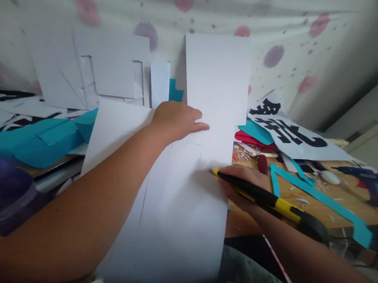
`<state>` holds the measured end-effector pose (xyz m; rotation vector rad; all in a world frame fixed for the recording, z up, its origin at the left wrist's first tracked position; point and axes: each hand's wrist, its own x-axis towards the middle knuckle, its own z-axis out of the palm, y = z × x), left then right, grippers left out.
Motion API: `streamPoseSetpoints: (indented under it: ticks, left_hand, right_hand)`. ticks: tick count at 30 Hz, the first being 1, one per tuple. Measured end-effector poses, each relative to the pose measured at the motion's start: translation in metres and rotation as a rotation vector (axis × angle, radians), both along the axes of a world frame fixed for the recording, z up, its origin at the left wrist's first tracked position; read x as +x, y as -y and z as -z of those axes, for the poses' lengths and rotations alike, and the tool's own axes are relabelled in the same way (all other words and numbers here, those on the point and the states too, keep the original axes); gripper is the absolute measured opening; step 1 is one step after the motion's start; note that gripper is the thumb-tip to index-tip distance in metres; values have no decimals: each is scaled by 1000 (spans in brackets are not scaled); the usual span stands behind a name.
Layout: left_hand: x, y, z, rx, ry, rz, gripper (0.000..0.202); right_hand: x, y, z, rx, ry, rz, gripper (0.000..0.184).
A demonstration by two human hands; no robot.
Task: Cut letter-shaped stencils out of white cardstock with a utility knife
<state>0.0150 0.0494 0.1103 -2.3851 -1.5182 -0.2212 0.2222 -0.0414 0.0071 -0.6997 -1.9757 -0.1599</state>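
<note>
A large white foam board [188, 219] with thin cut or drawn lines on it lies in front of me, its near end reaching over the table edge to my lap. My left hand [177, 120] rests on the upper part of this board, thumb and forefinger stretched to the right. The other fingers are partly hidden. In my right hand [240, 183] is a yellow-and-black utility knife [279, 204]. Its tip points up and left, close above the board's right side; whether it touches cannot be made out. Beyond my left hand, a plain white panel [219, 78] stands upright.
White panels with cut openings [111, 73] lean against a spotted curtain [214, 14]. Turquoise sheets [37, 137] lie left. On the wooden table [240, 222] at right are turquoise strips [319, 194], a sheet with black characters [287, 129], scraps and a blue glue gun [369, 179].
</note>
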Motion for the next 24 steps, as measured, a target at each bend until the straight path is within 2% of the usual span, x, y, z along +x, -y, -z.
streamPoseSetpoints:
  ticks: [6,17,24]
  left_hand:
    - [2,2,-1,-8,-3,-37,59]
    - [-4,-3,8,-39,7,-38,63]
    - [-4,-3,8,-74,10,-59,61]
  right_hand:
    - [2,-3,4,47,82,-114,21]
    - [0,-1,17,74,25,-90,33]
    - [-1,3,24,69,-19,-79,37]
